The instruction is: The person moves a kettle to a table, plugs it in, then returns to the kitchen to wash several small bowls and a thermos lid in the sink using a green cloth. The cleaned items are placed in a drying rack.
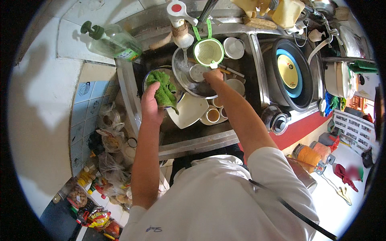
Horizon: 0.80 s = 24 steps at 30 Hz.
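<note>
My left hand (pixel 151 104) grips a crumpled green cloth (pixel 162 86) above a blue-rimmed plate (pixel 147 79). Inside a steel basin (pixel 180 61), the fingers of my right hand (pixel 214 79) close on the near edge of a small whitish bowl (pixel 197 72); the fingertips are partly hidden. Water runs into the basin from the tap (pixel 182 39). A green and white strainer (pixel 208 51) with perforated straps sits just beyond my right hand. Nearer me lie a white angular dish (pixel 190 111) and several small cups (pixel 213 115).
White cups or lids (pixel 234 48) stand in the sink's far right corner. A pump bottle (pixel 113 43) is on the left ledge. Right of the steel divider (pixel 260 69), a dark tub (pixel 308 81) holds blue and yellow bowls. A lidded metal pot (pixel 279 122) sits by the front edge.
</note>
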Motion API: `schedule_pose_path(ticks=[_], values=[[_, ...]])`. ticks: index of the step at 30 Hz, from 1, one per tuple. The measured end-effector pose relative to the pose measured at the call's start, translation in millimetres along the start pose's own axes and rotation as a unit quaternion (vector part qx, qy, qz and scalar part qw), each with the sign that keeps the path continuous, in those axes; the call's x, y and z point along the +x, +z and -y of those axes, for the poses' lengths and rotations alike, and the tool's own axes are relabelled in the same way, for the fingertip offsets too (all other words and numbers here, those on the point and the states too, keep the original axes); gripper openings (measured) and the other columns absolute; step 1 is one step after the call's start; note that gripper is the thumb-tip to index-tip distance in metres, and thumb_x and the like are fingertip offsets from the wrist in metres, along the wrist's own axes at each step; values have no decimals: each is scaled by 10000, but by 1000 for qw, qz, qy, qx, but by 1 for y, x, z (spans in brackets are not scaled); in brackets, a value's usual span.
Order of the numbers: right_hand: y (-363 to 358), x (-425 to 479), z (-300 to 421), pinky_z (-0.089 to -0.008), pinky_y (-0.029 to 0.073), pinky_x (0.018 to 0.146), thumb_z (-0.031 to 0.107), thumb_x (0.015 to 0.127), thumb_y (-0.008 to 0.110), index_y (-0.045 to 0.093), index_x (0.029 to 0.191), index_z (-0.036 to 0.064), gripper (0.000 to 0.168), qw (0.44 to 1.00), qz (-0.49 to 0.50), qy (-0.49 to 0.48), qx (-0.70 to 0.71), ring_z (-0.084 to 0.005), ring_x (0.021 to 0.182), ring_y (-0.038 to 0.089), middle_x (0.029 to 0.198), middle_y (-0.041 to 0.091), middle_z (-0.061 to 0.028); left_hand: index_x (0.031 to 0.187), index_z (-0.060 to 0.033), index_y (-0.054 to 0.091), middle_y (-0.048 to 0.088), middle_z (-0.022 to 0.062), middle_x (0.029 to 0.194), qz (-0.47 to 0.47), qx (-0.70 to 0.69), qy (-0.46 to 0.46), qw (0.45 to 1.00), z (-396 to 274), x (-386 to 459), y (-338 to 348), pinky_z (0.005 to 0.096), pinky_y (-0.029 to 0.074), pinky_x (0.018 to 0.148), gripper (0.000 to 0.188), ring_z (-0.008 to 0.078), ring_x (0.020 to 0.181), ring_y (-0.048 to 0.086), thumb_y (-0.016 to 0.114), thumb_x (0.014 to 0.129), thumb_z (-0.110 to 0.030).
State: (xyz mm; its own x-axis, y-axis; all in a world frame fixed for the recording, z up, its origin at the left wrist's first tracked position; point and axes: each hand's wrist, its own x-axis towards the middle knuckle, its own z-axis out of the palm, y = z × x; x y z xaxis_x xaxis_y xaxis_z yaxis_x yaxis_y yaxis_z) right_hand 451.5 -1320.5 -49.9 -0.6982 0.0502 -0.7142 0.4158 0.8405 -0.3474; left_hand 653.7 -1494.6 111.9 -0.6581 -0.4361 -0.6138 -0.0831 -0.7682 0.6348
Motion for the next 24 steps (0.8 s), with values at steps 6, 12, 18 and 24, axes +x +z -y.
schedule_pose_path(ticks=[6, 12, 18, 24], values=[[-29, -43, 4, -368, 586, 580, 261, 799, 733, 673, 989, -7, 334, 991, 89, -6, 103, -262, 698, 705, 855, 687, -142, 1128, -7, 640, 688, 95, 1009, -31, 46, 26, 998, -10, 1, 22, 376, 567, 739, 322, 227, 842, 684, 663, 900, -233], [-61, -89, 9, -341, 587, 512, 251, 828, 719, 642, 1064, -64, 402, 970, 125, -138, 159, -222, 638, 700, 866, 699, -140, 1144, 1, 637, 675, 79, 967, -48, 155, 87, 983, -6, 5, 30, 349, 542, 719, 351, 186, 834, 660, 664, 904, -253], [-80, -129, 48, -321, 625, 600, 215, 858, 663, 651, 1105, -78, 383, 927, 158, -256, 226, -214, 688, 695, 890, 704, -170, 1417, -36, 512, 458, 234, 1444, 155, 464, 280, 826, 7, 33, 60, 422, 333, 1123, 585, 360, 1337, 449, 559, 977, -418], [-88, -95, 74, -337, 639, 593, 161, 853, 690, 640, 1109, -112, 378, 879, 286, -209, 321, -252, 710, 691, 920, 678, -152, 1386, -28, 491, 573, 266, 1324, 65, 542, 292, 785, -6, 56, 84, 442, 439, 1008, 530, 385, 1222, 570, 595, 983, -357]])
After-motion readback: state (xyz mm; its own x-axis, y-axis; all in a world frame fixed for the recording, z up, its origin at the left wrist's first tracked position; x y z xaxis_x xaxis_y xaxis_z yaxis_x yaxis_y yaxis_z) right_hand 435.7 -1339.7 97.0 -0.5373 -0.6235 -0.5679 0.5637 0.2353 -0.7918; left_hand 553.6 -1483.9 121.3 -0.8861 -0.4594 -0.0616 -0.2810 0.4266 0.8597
